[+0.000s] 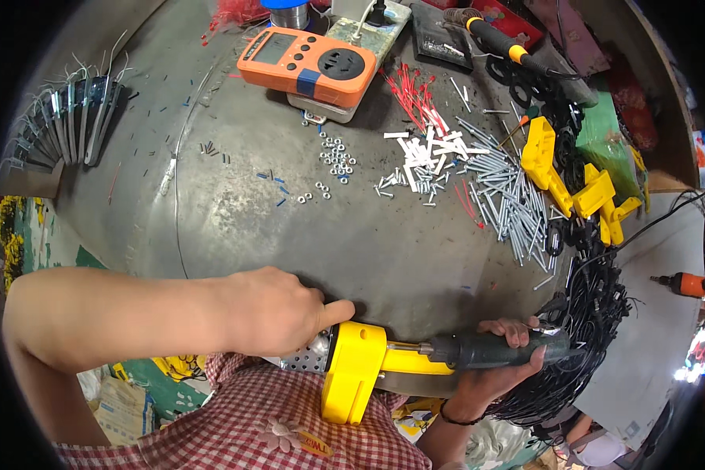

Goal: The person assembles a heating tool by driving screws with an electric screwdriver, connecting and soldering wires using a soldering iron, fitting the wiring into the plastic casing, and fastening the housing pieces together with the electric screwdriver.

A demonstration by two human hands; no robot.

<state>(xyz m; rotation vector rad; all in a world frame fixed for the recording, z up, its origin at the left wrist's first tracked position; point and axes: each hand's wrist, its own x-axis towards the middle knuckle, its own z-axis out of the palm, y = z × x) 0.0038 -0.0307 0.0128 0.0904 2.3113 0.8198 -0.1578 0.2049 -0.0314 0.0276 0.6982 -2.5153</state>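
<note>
My left hand [270, 313] is closed around the perforated metal end [309, 358] of a yellow plastic housing [352, 384], with its index finger stretched over the top. The housing lies by the table's near edge, against my checkered apron [282, 423]. In my right hand [497, 380] is a dark electric screwdriver [474, 350], held level. Its metal bit [407, 347] points left and reaches the housing's side, above a yellow handle part. Whether a screw sits at the tip is too small to tell.
Long screws [517, 219], white sleeves [431, 153] and nuts [337, 157] lie on the grey table [243, 227]. Yellow housings [540, 153] and bundled black cables [580, 329] stand right. An orange meter [309, 66] is at the back; a rack of wired metal strips [70, 117], far left.
</note>
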